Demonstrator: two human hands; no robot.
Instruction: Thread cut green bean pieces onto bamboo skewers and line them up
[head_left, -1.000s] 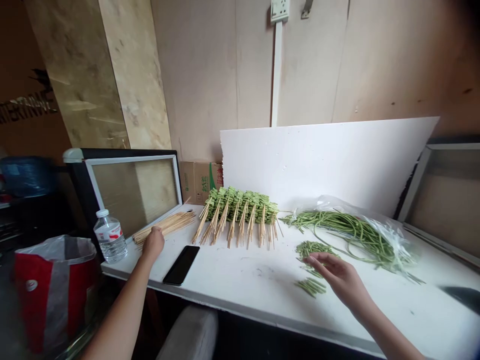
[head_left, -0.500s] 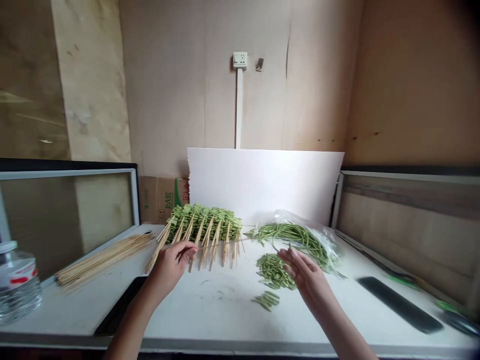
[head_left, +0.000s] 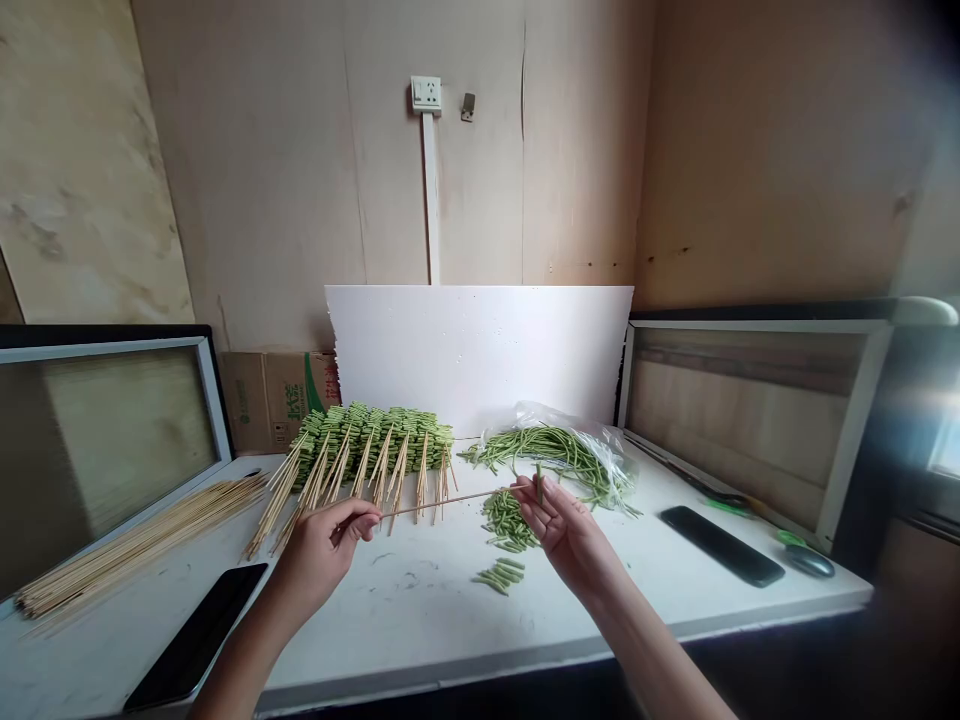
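"So, what's done?"
"Threaded skewers [head_left: 373,445], piled beyond the left hand [head_left: 324,552]; cut beans [head_left: 504,520] beside the right hand [head_left: 564,530] lie loose."
"Held?"
"Left pinches a bare skewer [head_left: 465,498]; right, a bean piece [head_left: 539,484]."

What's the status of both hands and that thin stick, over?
Left hand: holding the thin stick. Right hand: pinching a green piece near the stick's tip. No obstruction seen between the hands.
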